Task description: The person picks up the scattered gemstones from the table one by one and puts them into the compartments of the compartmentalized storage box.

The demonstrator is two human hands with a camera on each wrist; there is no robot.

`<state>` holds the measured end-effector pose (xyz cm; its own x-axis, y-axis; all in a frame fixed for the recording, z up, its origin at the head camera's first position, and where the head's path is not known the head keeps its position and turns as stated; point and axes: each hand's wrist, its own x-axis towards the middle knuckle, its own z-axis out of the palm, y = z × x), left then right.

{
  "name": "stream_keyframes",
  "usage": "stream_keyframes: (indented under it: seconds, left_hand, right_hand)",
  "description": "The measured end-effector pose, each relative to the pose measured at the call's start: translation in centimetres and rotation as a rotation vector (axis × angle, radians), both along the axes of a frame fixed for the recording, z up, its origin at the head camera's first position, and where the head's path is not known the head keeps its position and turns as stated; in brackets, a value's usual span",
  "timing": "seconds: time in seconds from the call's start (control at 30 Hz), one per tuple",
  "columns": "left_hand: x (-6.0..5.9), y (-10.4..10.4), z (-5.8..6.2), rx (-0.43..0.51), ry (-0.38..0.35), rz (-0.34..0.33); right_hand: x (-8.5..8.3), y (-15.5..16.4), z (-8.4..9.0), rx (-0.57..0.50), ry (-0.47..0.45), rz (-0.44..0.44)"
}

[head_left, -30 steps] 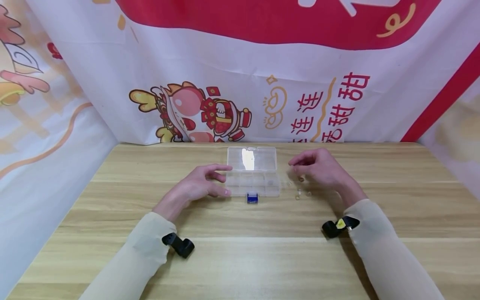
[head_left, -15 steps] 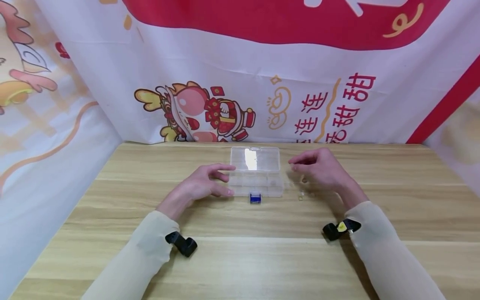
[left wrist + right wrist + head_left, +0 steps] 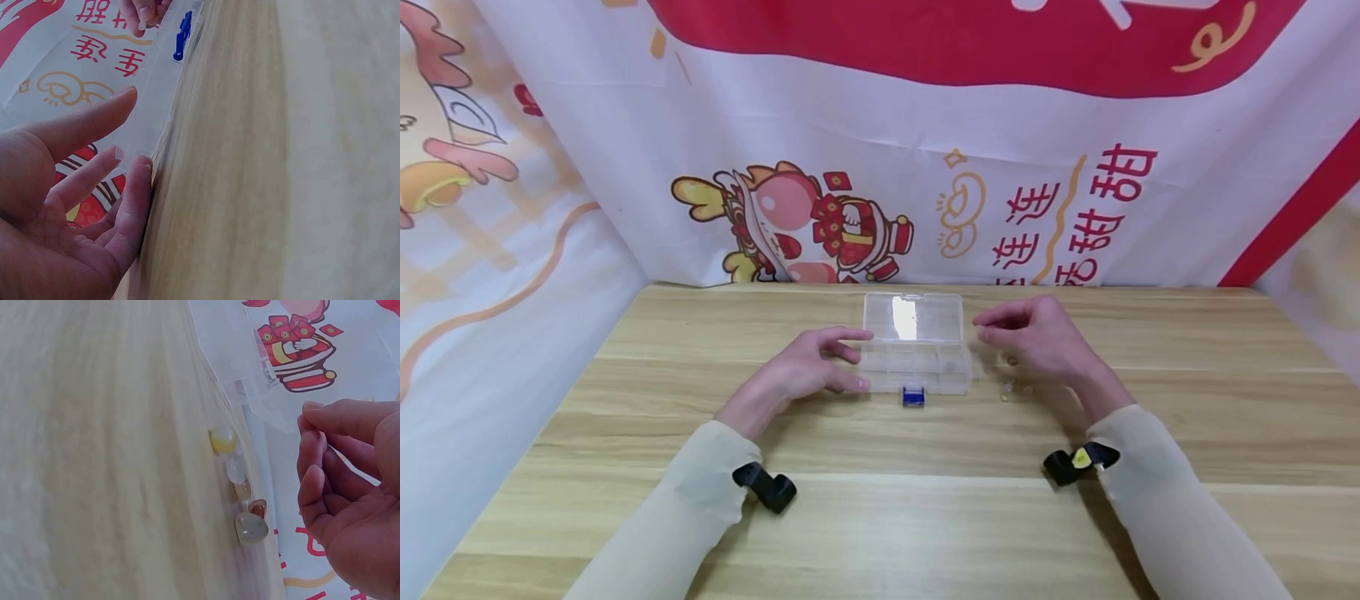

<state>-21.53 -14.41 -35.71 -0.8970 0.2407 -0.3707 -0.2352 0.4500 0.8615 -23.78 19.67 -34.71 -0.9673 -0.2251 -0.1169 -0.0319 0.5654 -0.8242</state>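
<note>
A clear plastic compartment box (image 3: 915, 380) lies on the table, its lid (image 3: 913, 317) raised at the back and a blue latch (image 3: 913, 397) on its front edge. My left hand (image 3: 805, 362) rests at the box's left end, thumb and fingers spread loosely, fingertips touching its side. Right of the box, my right hand (image 3: 1037, 333) hovers with thumb and index fingertips together. A tiny brownish glassy bead seems to show between them in the left wrist view, mostly hidden. Below that hand several small glassy beads (image 3: 251, 529) lie on the table, among them a yellow-and-clear bead (image 3: 222, 440).
The wood-grain table (image 3: 880, 517) meets a printed white-and-red cloth (image 3: 850, 108) right behind the box. Another patterned cloth (image 3: 512, 275) hangs along the left side. Each sleeve carries a small black wrist camera (image 3: 767, 489).
The right hand has drawn slightly closer to the box, its fingertips still together. The left hand holds its place at the box's left end. The head view has shifted a little.
</note>
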Motion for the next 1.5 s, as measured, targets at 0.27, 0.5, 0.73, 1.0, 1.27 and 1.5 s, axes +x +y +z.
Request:
stream_keyframes:
  seconds: [0.27, 0.5, 0.73, 1.0, 1.27, 1.5]
  left_hand:
    - [-0.1, 0.1, 0.0, 0.008, 0.002, -0.004]
    - [-0.1, 0.0, 0.1, 0.000, -0.001, 0.000]
    - [-0.1, -0.1, -0.1, -0.005, 0.007, -0.004]
    - [-0.1, -0.4, -0.1, -0.005, 0.016, -0.006]
    - [0.0, -0.3, 0.0, -0.006, 0.008, -0.005]
    - [0.0, -0.1, -0.1, -0.005, 0.008, -0.009]
  right_hand:
    - [0.2, -0.6, 0.3, 0.012, 0.028, -0.004]
    - [0.2, -1.7, 0.4, 0.004, 0.060, -0.005]
    - [0.5, -2.9, 0.6, 0.007, 0.049, -0.021]
    - [0.9, -4.4, 0.7, -0.004, 0.052, -0.027]
    - [1.2, -5.3, 0.5, 0.000, 0.017, -0.054]
    - [1.5, -5.8, 0.3, 0.020, 0.003, -0.050]
